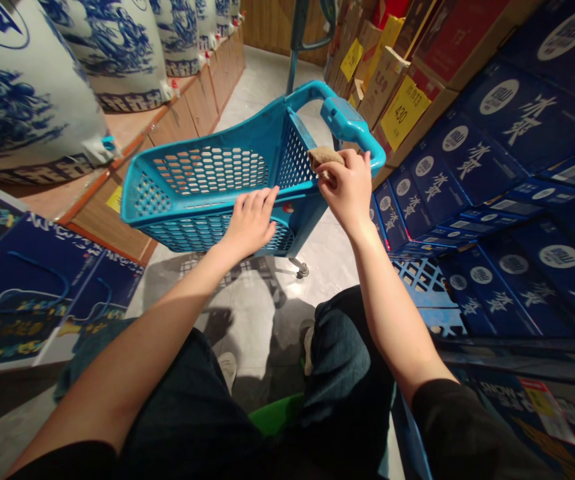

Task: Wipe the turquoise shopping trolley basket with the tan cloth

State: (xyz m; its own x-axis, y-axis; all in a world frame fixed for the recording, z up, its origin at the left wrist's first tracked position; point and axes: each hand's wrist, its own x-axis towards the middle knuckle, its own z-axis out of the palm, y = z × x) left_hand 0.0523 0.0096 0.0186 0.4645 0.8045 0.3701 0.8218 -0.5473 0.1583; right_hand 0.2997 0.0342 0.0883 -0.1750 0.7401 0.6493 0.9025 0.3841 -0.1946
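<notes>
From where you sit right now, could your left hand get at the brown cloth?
Probably yes: the left hand rests on the same near rim of the blue cart, a short way along, and nothing stands between, though the right hand grips the cloth and partly covers it.

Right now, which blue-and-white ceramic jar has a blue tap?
The nearest jar, far left: its tap is blue; other visible taps are red.

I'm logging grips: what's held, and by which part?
The right hand pinches a bunched brown cloth by its near end; the left hand rests on the cart's rim.
</notes>
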